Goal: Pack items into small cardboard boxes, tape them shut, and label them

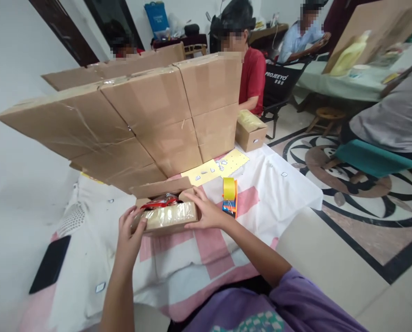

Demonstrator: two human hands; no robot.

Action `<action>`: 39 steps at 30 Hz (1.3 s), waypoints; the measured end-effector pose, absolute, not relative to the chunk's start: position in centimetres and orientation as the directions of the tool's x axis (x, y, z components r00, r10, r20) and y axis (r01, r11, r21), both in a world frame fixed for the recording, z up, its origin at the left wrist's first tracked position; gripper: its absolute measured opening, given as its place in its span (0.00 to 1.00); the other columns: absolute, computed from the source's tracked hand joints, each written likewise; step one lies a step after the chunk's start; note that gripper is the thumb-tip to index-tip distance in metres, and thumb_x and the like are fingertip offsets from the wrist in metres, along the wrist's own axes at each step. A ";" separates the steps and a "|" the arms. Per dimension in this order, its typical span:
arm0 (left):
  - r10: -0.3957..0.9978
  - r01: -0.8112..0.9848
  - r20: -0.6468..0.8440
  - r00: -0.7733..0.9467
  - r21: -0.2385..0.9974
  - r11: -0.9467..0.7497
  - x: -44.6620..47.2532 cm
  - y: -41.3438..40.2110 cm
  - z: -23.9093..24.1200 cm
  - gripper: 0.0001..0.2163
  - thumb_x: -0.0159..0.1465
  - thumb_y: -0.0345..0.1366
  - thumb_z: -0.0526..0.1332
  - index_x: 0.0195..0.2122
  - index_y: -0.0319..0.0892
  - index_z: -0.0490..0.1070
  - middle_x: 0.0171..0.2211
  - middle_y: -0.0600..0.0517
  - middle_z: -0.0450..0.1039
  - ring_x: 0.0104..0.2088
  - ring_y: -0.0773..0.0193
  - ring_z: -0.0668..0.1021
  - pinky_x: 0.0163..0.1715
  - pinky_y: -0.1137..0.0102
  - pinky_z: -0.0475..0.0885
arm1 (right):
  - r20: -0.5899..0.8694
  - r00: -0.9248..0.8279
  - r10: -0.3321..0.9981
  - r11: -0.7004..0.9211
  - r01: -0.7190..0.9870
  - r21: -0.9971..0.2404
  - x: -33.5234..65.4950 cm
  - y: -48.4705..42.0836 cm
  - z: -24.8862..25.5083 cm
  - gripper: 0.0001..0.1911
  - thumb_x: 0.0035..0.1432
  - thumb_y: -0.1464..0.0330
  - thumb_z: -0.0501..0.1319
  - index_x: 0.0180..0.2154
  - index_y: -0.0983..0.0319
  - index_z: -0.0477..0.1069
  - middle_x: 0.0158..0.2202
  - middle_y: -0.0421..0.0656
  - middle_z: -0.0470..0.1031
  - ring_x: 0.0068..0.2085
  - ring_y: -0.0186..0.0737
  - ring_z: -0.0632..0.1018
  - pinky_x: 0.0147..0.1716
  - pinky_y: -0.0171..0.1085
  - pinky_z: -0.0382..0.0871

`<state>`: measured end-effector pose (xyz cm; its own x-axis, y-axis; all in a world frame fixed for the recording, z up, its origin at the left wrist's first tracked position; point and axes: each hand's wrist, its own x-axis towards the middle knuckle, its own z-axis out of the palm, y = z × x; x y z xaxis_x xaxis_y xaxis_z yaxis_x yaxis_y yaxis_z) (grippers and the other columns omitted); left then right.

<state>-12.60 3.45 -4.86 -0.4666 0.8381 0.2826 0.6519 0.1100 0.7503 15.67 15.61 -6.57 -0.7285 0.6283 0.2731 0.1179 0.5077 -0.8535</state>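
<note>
1. Two bare hands hold one small brown cardboard box [169,217], which rests on the near middle of the surface [261,193], a top covered with white and pink cloth.
2. Left hand [131,233]: the fingers are curled and clamped on the left end of the box, with the thumb on its near side.
3. Right hand [206,212]: the fingers are a little spread and closed around the right end and its far corner.
4. Its top flap [160,188] stands open to the far side, and red shiny packets [159,201] show inside.
5. I judge the box to be light and fairly stiff. The near flap is covered with glossy clear tape, so that face may be slippery. Holding by the two short ends seems safest, because the open top could bend under pressure.
6. Just right of the box stands a yellow tape roll in an orange and blue dispenser [229,197], close to the right wrist.
7. Farther off lie pale yellow sheets [216,167] with small stickers.
8. Directly behind rises a wall of large brown cartons [146,115], which leaves little room on the far side.
9. One black flat phone [50,263] lies near left, well apart.
10. Far right, another small taped carton [250,129] sits beside a person in a red shirt [252,78].
</note>
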 end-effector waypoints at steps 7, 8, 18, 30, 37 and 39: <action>0.908 0.999 0.418 -0.026 0.046 0.007 -8.6 5.2 -0.3 0.32 0.64 0.23 0.53 0.70 0.48 0.58 0.76 0.42 0.43 0.75 0.41 0.46 0.69 0.41 0.50 | 0.587 -0.324 0.742 0.647 0.114 -0.754 19.1 16.0 -5.1 0.37 0.64 0.58 0.65 0.70 0.50 0.54 0.71 0.49 0.59 0.71 0.54 0.60 0.70 0.58 0.54; 0.918 1.000 0.397 0.017 -0.015 -0.012 -8.2 5.6 0.3 0.34 0.62 0.21 0.52 0.70 0.49 0.58 0.76 0.43 0.40 0.75 0.40 0.43 0.69 0.39 0.49 | 0.605 -0.338 0.721 0.672 0.126 -0.730 19.0 16.3 -4.5 0.35 0.65 0.60 0.63 0.70 0.50 0.56 0.69 0.49 0.62 0.70 0.53 0.62 0.69 0.58 0.56; 0.973 0.950 0.123 0.197 0.220 -0.221 -6.1 7.7 2.7 0.17 0.71 0.49 0.54 0.54 0.48 0.73 0.55 0.47 0.78 0.54 0.51 0.78 0.54 0.58 0.69 | 0.547 -0.535 0.644 0.645 -0.006 -0.764 14.0 19.2 -3.7 0.27 0.68 0.63 0.60 0.67 0.56 0.63 0.61 0.49 0.73 0.63 0.48 0.71 0.64 0.51 0.65; 0.927 0.932 -0.280 0.249 0.328 -0.151 -8.6 17.0 3.1 0.11 0.65 0.44 0.54 0.35 0.47 0.72 0.36 0.53 0.79 0.35 0.59 0.77 0.37 0.67 0.68 | 0.472 -0.716 0.514 0.832 0.281 -0.478 15.2 19.9 -1.7 0.21 0.68 0.65 0.57 0.59 0.64 0.71 0.55 0.52 0.76 0.59 0.53 0.69 0.59 0.51 0.67; 0.957 0.889 -0.107 0.269 0.410 -0.204 -7.6 15.7 2.9 0.13 0.62 0.43 0.60 0.46 0.48 0.73 0.38 0.52 0.80 0.36 0.57 0.79 0.36 0.67 0.71 | 0.396 -0.686 0.611 0.771 0.402 -0.494 15.3 19.2 -2.5 0.21 0.66 0.72 0.56 0.58 0.57 0.74 0.63 0.45 0.70 0.59 0.53 0.63 0.59 0.52 0.65; 0.979 0.886 -0.025 0.204 0.430 -0.174 -8.7 14.5 3.1 0.12 0.66 0.43 0.54 0.46 0.48 0.73 0.39 0.51 0.80 0.38 0.58 0.80 0.39 0.67 0.73 | 0.340 -0.693 0.636 0.754 0.464 -0.466 15.5 18.9 -2.3 0.18 0.68 0.70 0.53 0.53 0.56 0.76 0.66 0.43 0.67 0.59 0.56 0.61 0.58 0.55 0.64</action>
<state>-8.69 14.51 3.13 0.2041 0.9786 -0.0253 0.8858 -0.1736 0.4304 15.55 18.90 -2.32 -0.6927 0.6360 0.3401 0.4636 0.7539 -0.4655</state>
